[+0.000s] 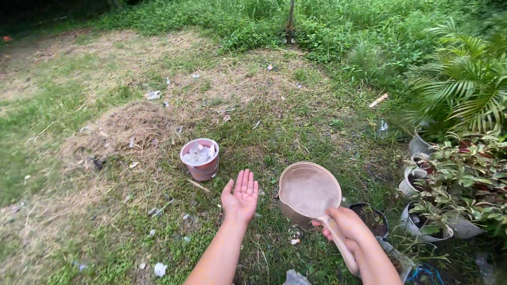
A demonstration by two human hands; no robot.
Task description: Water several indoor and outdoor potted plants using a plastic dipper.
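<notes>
Dipper: a round, shallow scoop (309,191) of pale brownish-pink plastic with a long handle of the same colour; its bowl faced upward and tilted slightly toward the camera, the inside dull and stained, with no visible contents.
Position of dipper: held above the grass, just right of centre, beside a dark pot of soil (371,217).
Right hand: the right hand (346,224) was wrapped around the handle near the bowl, fingers closed on it.
Left hand: the left hand (241,196) was held flat, palm up, fingers extended and together, holding nothing, just left of the dipper and apart from it.
Bucket: a small reddish-pink bucket (200,158) holding whitish material stood on the ground beyond the left hand.
Surroundings: patchy grass (296,121), a mound of dry straw (127,126), and potted plants (454,179) along the right edge.
</notes>
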